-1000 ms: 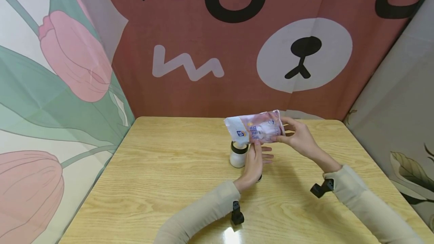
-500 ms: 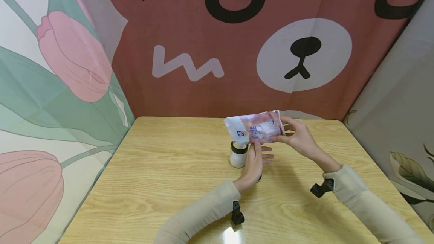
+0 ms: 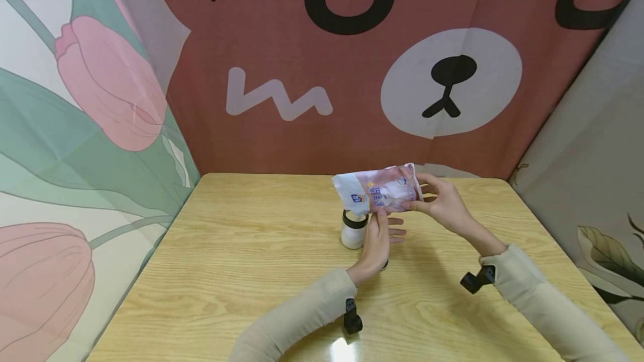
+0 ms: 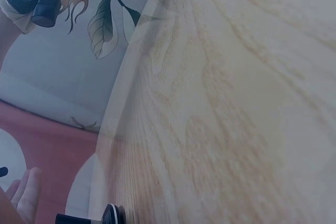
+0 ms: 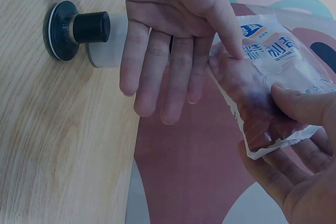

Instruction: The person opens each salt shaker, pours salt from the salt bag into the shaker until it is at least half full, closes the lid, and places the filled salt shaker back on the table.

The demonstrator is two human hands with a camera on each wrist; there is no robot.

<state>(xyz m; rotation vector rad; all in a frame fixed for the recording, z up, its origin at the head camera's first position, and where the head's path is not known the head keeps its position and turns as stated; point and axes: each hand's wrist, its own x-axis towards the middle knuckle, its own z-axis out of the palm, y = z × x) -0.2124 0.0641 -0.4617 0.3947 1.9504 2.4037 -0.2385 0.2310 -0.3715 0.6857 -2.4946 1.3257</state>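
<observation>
A pink and white printed plastic packet point(image 3: 384, 190) is tilted over a jar point(image 3: 354, 234), its white end low at the jar's mouth. The jar has a black rim and looks white inside. My right hand point(image 3: 443, 204) pinches the packet's far right end, thumb in front and fingers behind. My left hand point(image 3: 377, 242) stands right of the jar, its thumb against the packet's lower edge. In the right wrist view its fingers point(image 5: 157, 72) hang straight. Whether anything flows out of the packet cannot be seen.
A black lid with a knob point(image 5: 62, 30) lies on the wooden table point(image 3: 241, 272) beside the jar, mostly hidden by my left wrist in the head view. Patterned cloth point(image 3: 282, 144) hangs behind the table's back edge and along both sides.
</observation>
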